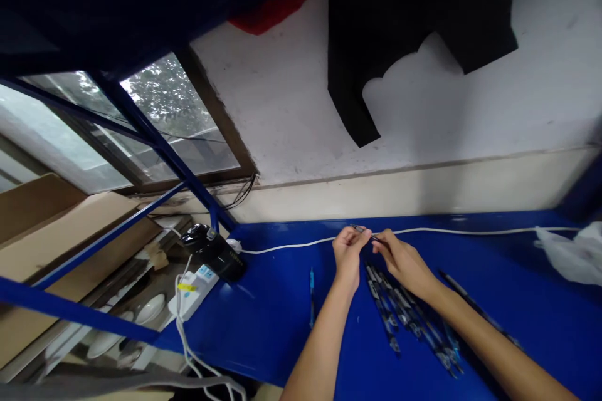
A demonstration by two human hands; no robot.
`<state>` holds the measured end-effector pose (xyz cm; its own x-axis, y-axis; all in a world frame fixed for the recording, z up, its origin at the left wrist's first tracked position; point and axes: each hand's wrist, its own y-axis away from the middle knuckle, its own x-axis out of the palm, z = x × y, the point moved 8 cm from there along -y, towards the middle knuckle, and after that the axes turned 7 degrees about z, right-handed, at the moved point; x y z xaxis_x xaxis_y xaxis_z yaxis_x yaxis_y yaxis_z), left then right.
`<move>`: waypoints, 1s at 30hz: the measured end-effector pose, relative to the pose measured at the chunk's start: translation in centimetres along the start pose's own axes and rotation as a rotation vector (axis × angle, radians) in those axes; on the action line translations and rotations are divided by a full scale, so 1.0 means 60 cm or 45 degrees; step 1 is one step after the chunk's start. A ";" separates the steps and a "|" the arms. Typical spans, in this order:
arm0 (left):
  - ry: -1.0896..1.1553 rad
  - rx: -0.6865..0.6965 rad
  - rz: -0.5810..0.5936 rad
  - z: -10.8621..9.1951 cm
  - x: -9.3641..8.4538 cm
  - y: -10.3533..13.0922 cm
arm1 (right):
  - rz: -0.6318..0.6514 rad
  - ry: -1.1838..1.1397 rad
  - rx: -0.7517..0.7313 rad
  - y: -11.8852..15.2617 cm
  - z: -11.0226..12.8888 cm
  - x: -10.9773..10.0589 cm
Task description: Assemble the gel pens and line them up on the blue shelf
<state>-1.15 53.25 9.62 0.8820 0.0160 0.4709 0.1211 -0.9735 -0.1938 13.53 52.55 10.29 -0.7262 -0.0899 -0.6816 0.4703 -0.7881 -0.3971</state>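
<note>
Clearly, we see both hands meeting over the blue surface (273, 326), close to its wall-side edge. Between them is a slim, dark pen (376, 239), held above the surface. The left hand (347, 252) has its fingers closed around one part of it, with a tip sticking out beyond them, and the right hand (397, 257) pinches the other end with thumb and fingers. We cannot tell which pen parts are hidden in the grip.

Just below the right hand we find a loose bundle of dark and clear pens (410, 319), lying roughly side by side. A blue-topped pen (311, 288) lies alone to the left of the left forearm, while a long, dark pen (475, 306) lies beyond the bundle, partly covered by the right forearm.

Behind the hands we follow a white cable (291, 245) along the back of the surface. At the far right sits a crumpled white plastic bag (574, 254); at the left end we notice a white power strip (194, 294) just beside a black device (216, 254).
</note>
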 end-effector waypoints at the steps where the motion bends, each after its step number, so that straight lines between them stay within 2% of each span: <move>1: -0.002 0.000 0.001 0.000 0.001 0.001 | 0.003 -0.013 0.009 0.000 0.000 0.001; 5: 0.000 0.008 -0.013 0.000 0.000 0.001 | -0.013 0.011 0.061 0.000 0.003 0.001; 10: 0.014 0.001 -0.032 0.002 -0.003 -0.002 | -0.030 0.063 -0.002 -0.001 0.004 0.005; 17: -0.038 0.028 -0.040 -0.006 -0.005 -0.002 | -0.015 -0.060 0.009 0.001 -0.006 0.004; 23: 0.149 0.053 -0.148 -0.018 -0.026 -0.009 | -0.060 0.042 0.045 -0.001 0.008 -0.006; 30: 0.310 0.019 -0.180 -0.023 -0.041 -0.012 | -0.072 0.154 0.030 0.000 0.011 -0.009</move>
<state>-4.06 53.60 9.78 0.7206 0.0945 0.6869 0.2435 -0.9621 -0.1231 13.58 52.20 11.04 -0.6845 0.0278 -0.7285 0.4176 -0.8041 -0.4231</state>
